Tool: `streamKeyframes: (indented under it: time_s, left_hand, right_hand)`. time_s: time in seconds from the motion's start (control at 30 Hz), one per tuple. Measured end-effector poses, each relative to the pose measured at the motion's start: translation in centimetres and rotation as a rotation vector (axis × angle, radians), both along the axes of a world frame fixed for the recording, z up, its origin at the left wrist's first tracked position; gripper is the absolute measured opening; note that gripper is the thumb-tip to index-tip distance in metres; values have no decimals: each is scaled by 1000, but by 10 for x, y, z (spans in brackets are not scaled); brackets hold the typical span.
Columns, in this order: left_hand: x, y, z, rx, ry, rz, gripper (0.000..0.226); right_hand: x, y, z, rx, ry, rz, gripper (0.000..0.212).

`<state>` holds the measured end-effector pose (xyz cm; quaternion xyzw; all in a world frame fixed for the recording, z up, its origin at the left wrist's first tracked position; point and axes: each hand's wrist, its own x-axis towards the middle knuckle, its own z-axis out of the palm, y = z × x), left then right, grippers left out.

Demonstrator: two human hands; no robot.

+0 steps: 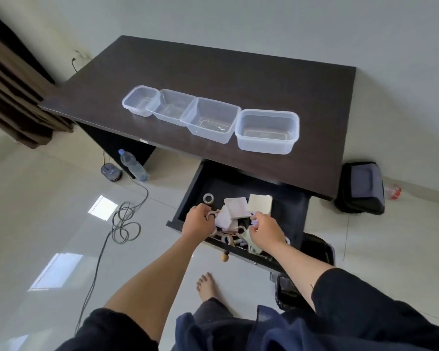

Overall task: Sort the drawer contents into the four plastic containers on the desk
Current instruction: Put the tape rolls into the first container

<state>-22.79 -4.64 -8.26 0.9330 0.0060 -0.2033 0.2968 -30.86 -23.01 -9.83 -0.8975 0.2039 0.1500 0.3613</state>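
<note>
The open dark drawer point(200, 183) under the desk holds tape rolls point(208, 198), paper note pads point(236, 207) and other small items. My left hand point(197, 220) is inside it at the left, fingers curled round small tape rolls. My right hand point(265, 230) is over the drawer's middle, pinching a small pale item between thumb and fingers. Several clear plastic containers stand in a row on the dark desk point(238, 77): a small one at the left point(140, 100), two in the middle point(171, 107) point(211, 120) and one at the right point(267, 131). All look empty.
A water bottle point(133, 165) and a small round device point(111, 172) with a coiled cable point(126, 224) lie on the tiled floor at left. A dark bag point(361, 188) sits right of the desk. A black bin point(314, 252) stands below the drawer. My bare foot point(207, 286) is near it.
</note>
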Motion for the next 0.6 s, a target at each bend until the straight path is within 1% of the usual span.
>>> streamKeyframes:
  time_s: [0.13,0.23,0.3,0.43,0.53,0.6]
  left_hand:
    - [42,35,-13,2,44,-73,35]
    - [66,50,-24,12,95,-209,40]
    - [78,53,-29,29,99,-286,42]
    - [92,45,-36,24,109,-451,42]
    - [100,36,-45,56,138,-591,49]
    - [104,30,-51,89,158,-640,54]
  right_hand:
    - [30,48,-17,80,152,61,41]
    - [41,72,-31,69,233,18,47]
    - [47,79,-38,79,258,-33,46]
    - [58,82,-44,69,290,-93,33]
    - [62,84,-46,37,295,-75,35]
    - [63,85,-49,25,285,-71,39]
